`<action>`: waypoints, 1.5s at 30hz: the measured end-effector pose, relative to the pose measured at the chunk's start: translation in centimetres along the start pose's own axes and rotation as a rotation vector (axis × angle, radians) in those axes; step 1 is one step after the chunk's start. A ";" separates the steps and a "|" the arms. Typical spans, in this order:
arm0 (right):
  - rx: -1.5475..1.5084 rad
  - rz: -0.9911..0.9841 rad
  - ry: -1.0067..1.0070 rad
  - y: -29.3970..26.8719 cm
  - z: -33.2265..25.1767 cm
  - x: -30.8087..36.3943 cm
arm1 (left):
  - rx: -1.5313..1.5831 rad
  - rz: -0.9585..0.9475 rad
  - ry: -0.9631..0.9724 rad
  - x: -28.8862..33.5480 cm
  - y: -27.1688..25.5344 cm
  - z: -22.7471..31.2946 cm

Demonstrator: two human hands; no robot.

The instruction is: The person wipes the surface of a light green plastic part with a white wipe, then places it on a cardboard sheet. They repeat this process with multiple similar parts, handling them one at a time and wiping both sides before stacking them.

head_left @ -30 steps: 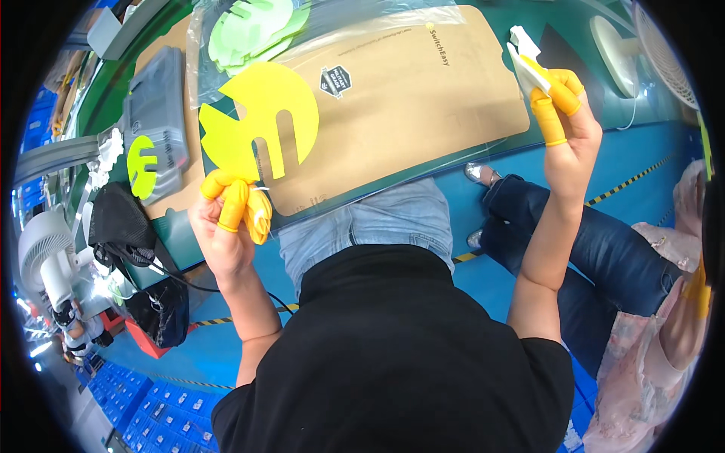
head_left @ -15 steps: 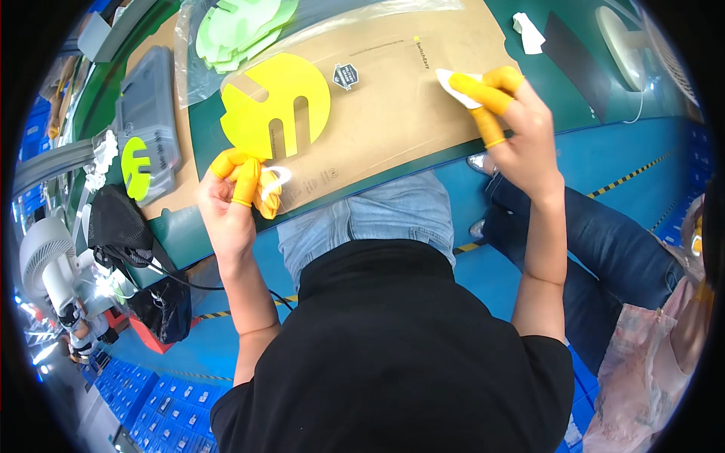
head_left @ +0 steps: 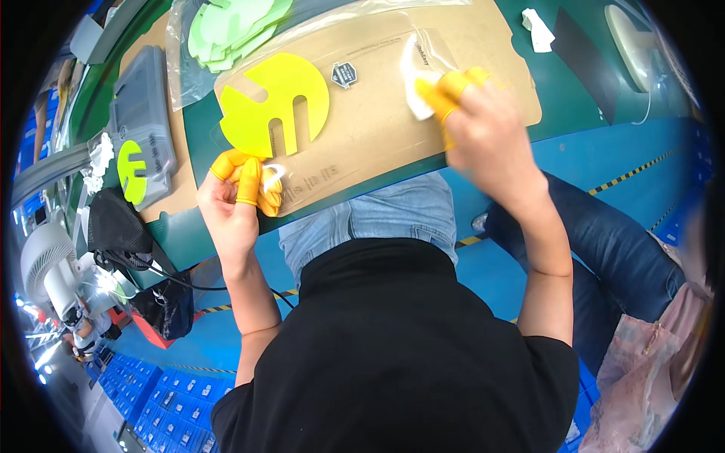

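My left hand (head_left: 236, 198), with yellow finger cots on its fingers, pinches the near left corner of a clear plastic panel (head_left: 362, 128). The panel lies over brown cardboard, and small printing and a dark badge show on it. A bright yellow round cut-out with slots (head_left: 306, 79) sits at the panel's left end, just beyond my left fingers; whether it lies above or beneath the plastic I cannot tell. My right hand (head_left: 487, 132), also in finger cots, is closed on a white wiping cloth (head_left: 419, 104) and presses it against the panel's right part.
Pale green cut-outs (head_left: 234, 30) in a clear bag lie at the far left. Left of the cardboard (head_left: 521, 98) are a grey translucent case (head_left: 143, 113) and a smaller yellow cut-out (head_left: 132, 172). A crumpled white tissue (head_left: 538, 32) and a dark sheet (head_left: 583, 64) lie far right. Another person stands at right.
My right hand has moved left and slightly nearer with the white cloth, from the panel's right end onto its printed area. My left hand stays at the corner.
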State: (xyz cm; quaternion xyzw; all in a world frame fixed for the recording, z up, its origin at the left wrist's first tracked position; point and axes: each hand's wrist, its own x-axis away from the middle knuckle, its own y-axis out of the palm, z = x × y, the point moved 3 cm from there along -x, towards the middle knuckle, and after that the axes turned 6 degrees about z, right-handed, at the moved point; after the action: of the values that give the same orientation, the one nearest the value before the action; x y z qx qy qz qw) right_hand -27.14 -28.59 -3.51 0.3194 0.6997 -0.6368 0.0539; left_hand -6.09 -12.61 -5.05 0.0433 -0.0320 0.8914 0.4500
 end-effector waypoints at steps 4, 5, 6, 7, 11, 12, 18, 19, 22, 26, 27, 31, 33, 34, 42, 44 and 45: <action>0.056 0.113 0.035 -0.3 1.5 -0.7 | -0.023 0.066 0.031 -0.2 -0.1 -0.2; 0.042 0.055 0.075 -0.4 1.7 -0.7 | -0.017 0.069 0.029 -0.1 -0.1 -0.2; 0.012 0.029 0.046 -0.4 1.1 -0.5 | -0.012 0.070 0.028 -0.1 -0.1 -0.2; -0.018 0.004 0.017 -0.1 0.3 -0.3 | -0.005 0.063 0.027 -0.1 -0.1 -0.2; 0.007 0.073 0.023 0.3 0.9 -0.2 | 0.021 0.035 0.026 -0.2 -0.1 -0.2; 0.044 0.094 0.031 0.2 1.0 -0.3 | 0.024 0.031 0.027 -0.2 -0.1 -0.2; 0.041 0.008 0.066 -0.2 1.2 0.2 | 0.009 0.061 0.048 -0.2 -0.6 -0.6; -0.047 -0.025 -0.015 -0.2 -0.1 0.3 | 0.003 0.048 0.047 -0.3 -0.7 -0.6; 0.061 0.089 0.038 -0.7 1.4 0.1 | 0.014 0.024 0.047 0.1 -1.0 -0.6; -0.327 0.231 0.429 -3.2 5.6 1.2 | 0.103 0.060 0.054 0.0 -1.5 -0.7; -0.572 0.315 0.534 -3.2 6.4 2.0 | 0.126 0.076 0.039 0.1 -1.7 -0.7; -1.035 0.453 0.758 -3.5 7.6 4.1 | 0.319 -0.073 0.016 0.5 -2.0 0.1; -1.211 0.496 0.806 -3.3 7.5 4.6 | 0.332 -0.031 0.005 0.8 -2.0 0.4; -1.264 0.498 0.801 -3.3 7.1 4.6 | 0.338 -0.009 -0.001 0.9 -2.0 0.6; -1.149 0.480 0.543 -4.4 4.8 4.0 | 0.371 -0.023 0.015 1.5 -2.4 0.8; -1.073 0.450 0.456 -5.0 4.0 3.3 | 0.365 -0.008 0.023 1.6 -2.4 0.7; -1.033 0.435 0.413 -5.3 3.7 2.9 | 0.360 0.002 0.024 1.6 -2.3 0.7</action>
State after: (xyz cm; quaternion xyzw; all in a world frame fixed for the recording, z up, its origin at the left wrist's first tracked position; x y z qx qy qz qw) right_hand -33.39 -30.87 -1.09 0.5052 0.8332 -0.1130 0.1943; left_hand -5.14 -10.01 -4.12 0.1126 0.1337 0.8836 0.4345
